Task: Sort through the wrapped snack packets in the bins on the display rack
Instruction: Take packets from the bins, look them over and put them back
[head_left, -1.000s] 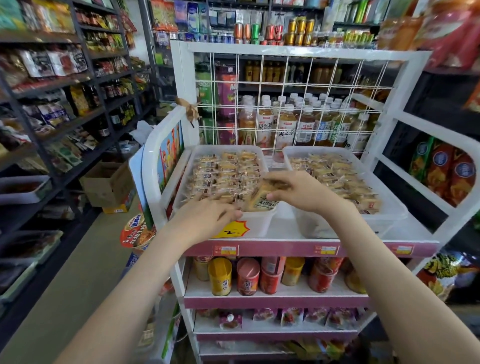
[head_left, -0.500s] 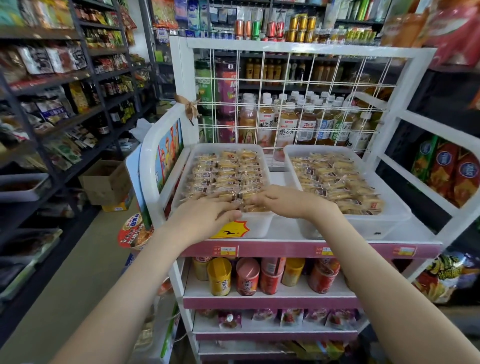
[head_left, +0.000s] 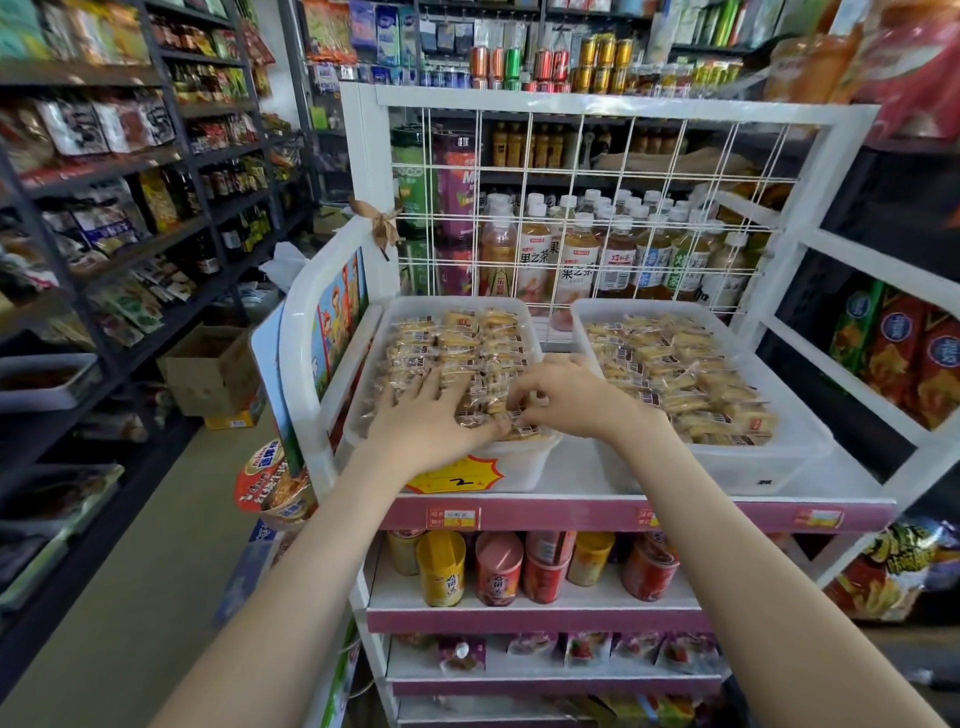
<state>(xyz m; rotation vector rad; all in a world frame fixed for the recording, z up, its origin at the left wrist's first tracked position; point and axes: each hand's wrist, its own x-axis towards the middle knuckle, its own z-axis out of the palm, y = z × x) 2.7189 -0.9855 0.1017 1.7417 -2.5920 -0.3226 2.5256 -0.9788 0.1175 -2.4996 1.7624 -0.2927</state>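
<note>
- Our right hand (head_left: 566, 400), raised before, now pinches packets (head_left: 457, 338) at the front edge of the left bin (head_left: 519, 465).
- Our left hand (head_left: 431, 415) lies flat on them; the sorting continues.

light: bright, even | shadows: soft | edges: bowed, blurred | far labels: perhaps unreadable
</note>
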